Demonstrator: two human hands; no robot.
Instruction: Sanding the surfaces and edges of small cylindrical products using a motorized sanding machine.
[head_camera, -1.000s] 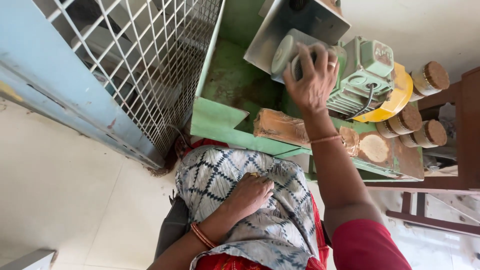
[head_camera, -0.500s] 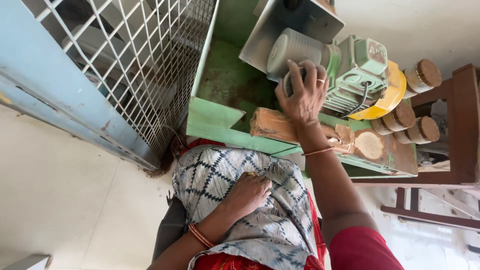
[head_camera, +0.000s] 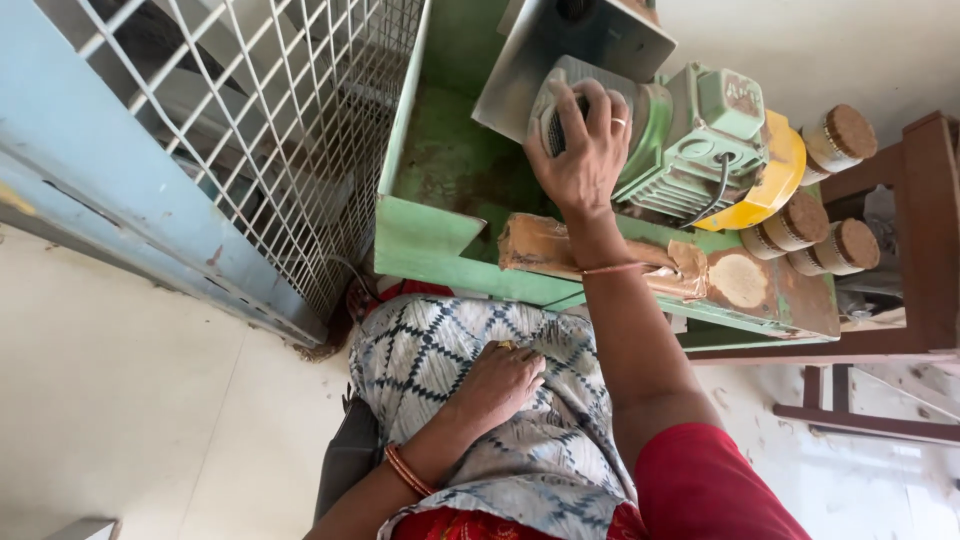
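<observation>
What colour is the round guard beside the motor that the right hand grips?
The round guard is yellow, beside the pale green motor under the right hand; the head view shows it.

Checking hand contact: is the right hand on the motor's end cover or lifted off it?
On it: right hand fingers wrap the motor's grey end cover.

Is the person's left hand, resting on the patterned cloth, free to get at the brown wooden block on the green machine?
Probably yes: the left hand lies open on the patterned cloth, and nothing stands between it and the wooden block just above.
</observation>
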